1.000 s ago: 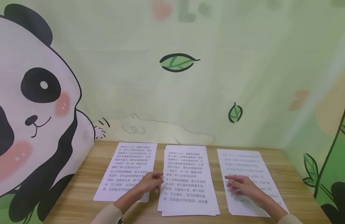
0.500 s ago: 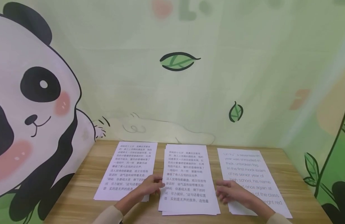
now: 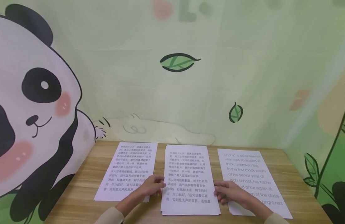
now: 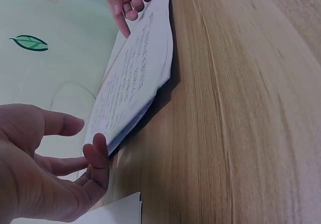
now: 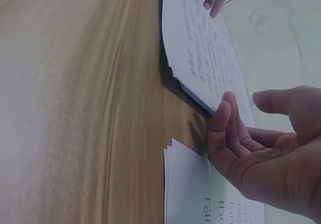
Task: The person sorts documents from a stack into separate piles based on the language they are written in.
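Observation:
A stack of printed paper sheets (image 3: 186,174) lies flat in the middle of the table, its lower sheets peeking out slightly at the edges. My left hand (image 3: 152,186) is at the stack's left edge, and in the left wrist view its fingertips touch that side while the thumb stands apart. On the opposite side, my right hand (image 3: 231,191) has its fingertips against the right edge. The right wrist view shows its fingers (image 5: 220,121) loosely bent and the thumb raised. Neither hand pinches the paper.
A second stack with Chinese characters (image 3: 133,161) lies to the left, partly behind my left hand. An English-text stack (image 3: 242,161) lies to the right, partly under my right forearm. The wooden table (image 3: 74,183) meets a panda-printed backdrop (image 3: 206,93).
My right hand has moved left from over the English-text stack to the middle stack's right edge. The middle stack's top sheets have shifted slightly right and line up more evenly.

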Action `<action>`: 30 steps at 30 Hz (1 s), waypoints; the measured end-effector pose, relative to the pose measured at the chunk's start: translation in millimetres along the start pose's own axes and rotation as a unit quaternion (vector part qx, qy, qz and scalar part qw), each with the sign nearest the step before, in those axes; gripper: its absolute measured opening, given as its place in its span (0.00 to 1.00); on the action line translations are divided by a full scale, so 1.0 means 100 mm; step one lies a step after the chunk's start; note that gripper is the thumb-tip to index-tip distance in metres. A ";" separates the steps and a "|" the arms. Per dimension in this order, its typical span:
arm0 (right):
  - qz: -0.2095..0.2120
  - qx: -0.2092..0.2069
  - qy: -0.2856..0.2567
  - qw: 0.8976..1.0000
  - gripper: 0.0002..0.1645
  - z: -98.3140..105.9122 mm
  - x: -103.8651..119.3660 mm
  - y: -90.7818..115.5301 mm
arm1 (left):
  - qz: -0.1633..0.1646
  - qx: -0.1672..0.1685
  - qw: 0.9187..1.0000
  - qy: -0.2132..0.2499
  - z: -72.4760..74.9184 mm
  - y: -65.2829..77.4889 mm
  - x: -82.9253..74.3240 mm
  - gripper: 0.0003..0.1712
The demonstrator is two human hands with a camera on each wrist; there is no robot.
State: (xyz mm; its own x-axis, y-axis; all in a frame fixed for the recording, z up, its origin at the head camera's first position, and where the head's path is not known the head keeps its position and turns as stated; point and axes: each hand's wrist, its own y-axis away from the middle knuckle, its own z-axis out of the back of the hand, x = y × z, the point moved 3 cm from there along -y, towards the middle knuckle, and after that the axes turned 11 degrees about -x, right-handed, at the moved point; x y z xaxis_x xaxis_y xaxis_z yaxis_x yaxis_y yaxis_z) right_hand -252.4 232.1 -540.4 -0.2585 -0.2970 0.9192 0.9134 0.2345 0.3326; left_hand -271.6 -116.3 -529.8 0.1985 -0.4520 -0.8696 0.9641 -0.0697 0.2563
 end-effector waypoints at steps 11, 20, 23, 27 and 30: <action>0.003 -0.044 0.001 0.999 0.32 0.06 0.07 0.03 | -0.030 -0.044 0.998 0.029 -0.02 -0.02 0.01 0.27; -0.010 -0.049 0.004 0.999 0.32 0.03 0.01 0.03 | -0.020 -0.074 0.996 0.042 -0.07 -0.05 0.10 0.28; -0.011 -0.041 0.002 0.999 0.33 0.01 -0.03 0.04 | -0.019 -0.080 0.996 0.039 -0.07 -0.05 0.11 0.27; -0.013 -0.034 -0.008 0.999 0.34 -0.01 -0.06 0.04 | -0.025 -0.089 0.995 0.044 -0.06 -0.05 0.11 0.24; -0.018 -0.030 -0.011 0.999 0.35 0.00 -0.05 0.03 | -0.033 -0.104 0.993 0.047 -0.05 -0.05 0.11 0.21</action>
State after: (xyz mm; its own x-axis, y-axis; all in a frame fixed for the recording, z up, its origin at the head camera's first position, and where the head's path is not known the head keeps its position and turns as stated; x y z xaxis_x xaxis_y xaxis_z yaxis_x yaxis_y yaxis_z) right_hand -248.4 233.8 -543.9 -0.2973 -0.2829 0.9119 0.9206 0.1682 0.3523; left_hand -273.0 -116.7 -542.5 0.1394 -0.3665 -0.9199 0.9893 0.0923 0.1132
